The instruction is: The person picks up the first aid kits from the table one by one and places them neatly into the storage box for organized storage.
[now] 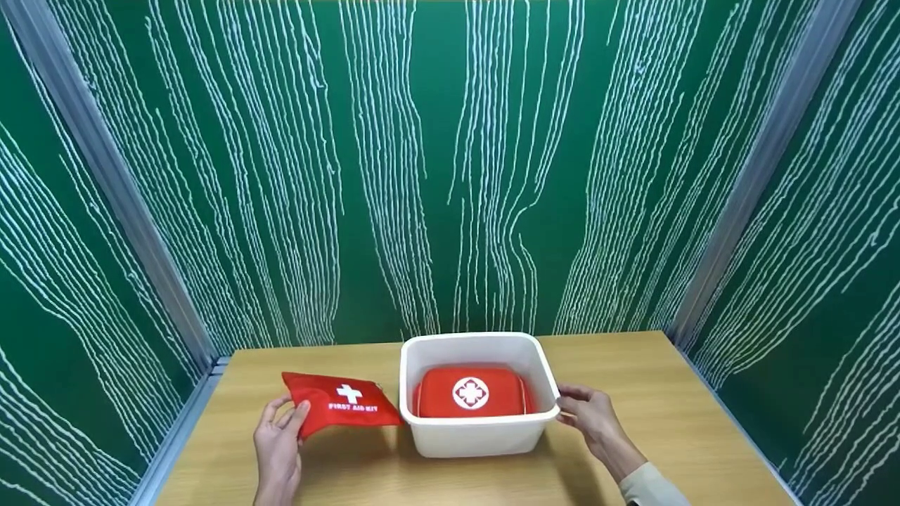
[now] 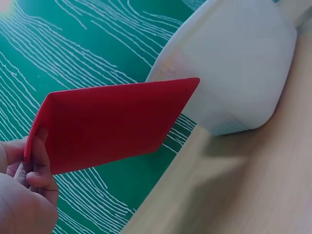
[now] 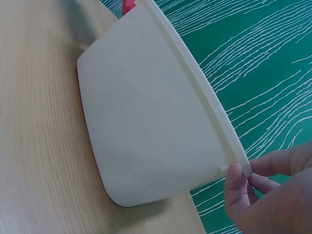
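My left hand (image 1: pixel 278 443) pinches the left end of a flat red first aid pouch (image 1: pixel 341 404), printed with a white cross and lettering. The pouch is raised over the table, its far end close to the left wall of a white plastic bin (image 1: pixel 478 437). In the left wrist view, its plain red back (image 2: pixel 112 124) faces the camera. Inside the bin lies a red first aid case (image 1: pixel 439 395) with a white round emblem. At the bin's right side, my right hand (image 1: pixel 594 422) pinches the rim (image 3: pixel 229 129) between thumb and fingers.
The bin stands on a wooden table (image 1: pixel 633 365) near its back edge. Behind it and at both sides rise green panels (image 1: pixel 436 232) with white wavy lines, joined by grey metal posts (image 1: pixel 745 176).
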### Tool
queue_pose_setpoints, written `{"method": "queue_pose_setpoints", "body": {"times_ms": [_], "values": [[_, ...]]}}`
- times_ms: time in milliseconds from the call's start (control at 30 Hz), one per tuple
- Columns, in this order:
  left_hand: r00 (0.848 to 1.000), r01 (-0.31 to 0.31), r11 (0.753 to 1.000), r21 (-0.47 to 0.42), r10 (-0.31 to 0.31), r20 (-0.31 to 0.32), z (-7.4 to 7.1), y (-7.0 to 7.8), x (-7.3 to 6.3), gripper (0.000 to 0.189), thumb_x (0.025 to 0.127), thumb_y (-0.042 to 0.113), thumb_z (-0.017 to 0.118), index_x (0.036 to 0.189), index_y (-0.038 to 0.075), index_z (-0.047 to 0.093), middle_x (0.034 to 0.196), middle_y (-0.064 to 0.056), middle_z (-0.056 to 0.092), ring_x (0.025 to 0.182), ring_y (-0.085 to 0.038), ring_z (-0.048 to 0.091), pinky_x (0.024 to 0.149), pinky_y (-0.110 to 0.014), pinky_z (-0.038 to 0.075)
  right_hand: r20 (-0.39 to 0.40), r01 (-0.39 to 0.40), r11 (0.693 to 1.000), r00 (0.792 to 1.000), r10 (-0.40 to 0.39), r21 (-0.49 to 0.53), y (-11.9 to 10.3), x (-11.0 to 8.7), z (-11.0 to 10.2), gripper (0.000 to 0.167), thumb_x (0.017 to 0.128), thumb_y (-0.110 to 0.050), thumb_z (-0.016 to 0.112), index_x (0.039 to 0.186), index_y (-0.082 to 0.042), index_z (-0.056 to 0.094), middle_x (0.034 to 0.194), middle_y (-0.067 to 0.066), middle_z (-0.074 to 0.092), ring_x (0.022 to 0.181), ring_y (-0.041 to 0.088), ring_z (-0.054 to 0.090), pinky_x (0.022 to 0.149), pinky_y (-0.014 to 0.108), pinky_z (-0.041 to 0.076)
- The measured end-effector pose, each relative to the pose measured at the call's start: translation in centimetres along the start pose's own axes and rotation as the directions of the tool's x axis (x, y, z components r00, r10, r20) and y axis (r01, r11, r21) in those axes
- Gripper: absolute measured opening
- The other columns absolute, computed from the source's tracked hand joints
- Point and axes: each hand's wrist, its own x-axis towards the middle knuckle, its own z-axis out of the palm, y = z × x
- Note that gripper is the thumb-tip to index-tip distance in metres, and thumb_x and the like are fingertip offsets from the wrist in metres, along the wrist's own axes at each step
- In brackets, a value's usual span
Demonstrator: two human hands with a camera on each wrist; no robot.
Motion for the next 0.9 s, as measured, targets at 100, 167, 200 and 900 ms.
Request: {"method": "queue_pose_setpoints", "body": {"times_ms": [100, 167, 200, 900], "values": [[1.000, -0.005, 1.000, 0.001, 0.005, -0.006, 0.2, 0.4, 0.1, 0.038, 0.091, 0.023, 0.070, 0.121, 0.015, 0.049, 0.084, 0.011, 0.071, 0.073, -0.006, 0.066, 0.051, -0.017, 0.041, -0.004, -0.001, 1.000, 1.000, 0.001, 0.002, 0.0, 0.1, 0.0, 0.038, 0.091, 0.006, 0.055, 0.127, 0.017, 0.050, 0.120, 0.029, 0.059, 0.090, 0.024, 0.067, 0.072, 0.028, 0.055], [1.000, -0.007, 1.000, -0.008, 0.007, -0.008, 0.3, 0.7, 0.1, 0.037, 0.091, 0.022, 0.070, 0.120, 0.015, 0.050, 0.084, 0.011, 0.071, 0.073, -0.006, 0.066, 0.051, -0.017, 0.042, -0.003, -0.001, 1.000, 1.000, 0.001, 0.008, 0.0, 0.1, 0.0, 0.039, 0.091, 0.006, 0.056, 0.127, 0.017, 0.050, 0.119, 0.029, 0.059, 0.090, 0.024, 0.067, 0.071, 0.029, 0.055], [1.000, -0.009, 1.000, -0.007, 0.009, -0.009, 0.3, 0.8, 0.1, 0.037, 0.091, 0.023, 0.070, 0.120, 0.016, 0.050, 0.085, 0.011, 0.071, 0.073, -0.006, 0.066, 0.052, -0.017, 0.042, -0.005, -0.003, 1.000, 1.000, 0.003, 0.007, 0.0, 0.1, 0.1, 0.038, 0.090, 0.006, 0.056, 0.127, 0.017, 0.051, 0.119, 0.029, 0.060, 0.090, 0.024, 0.067, 0.071, 0.028, 0.055], [0.994, -0.087, 0.984, -0.154, 0.096, 0.052, 1.5, 3.7, 0.2, 0.022, 0.092, 0.016, 0.069, 0.111, 0.012, 0.058, 0.085, 0.006, 0.071, 0.067, -0.009, 0.063, 0.054, -0.019, 0.049, -0.020, -0.004, 0.999, 1.000, 0.005, 0.039, 0.0, 0.1, 0.1, 0.036, 0.088, 0.008, 0.059, 0.122, 0.017, 0.054, 0.104, 0.017, 0.066, 0.083, 0.021, 0.067, 0.068, 0.027, 0.055]]}}
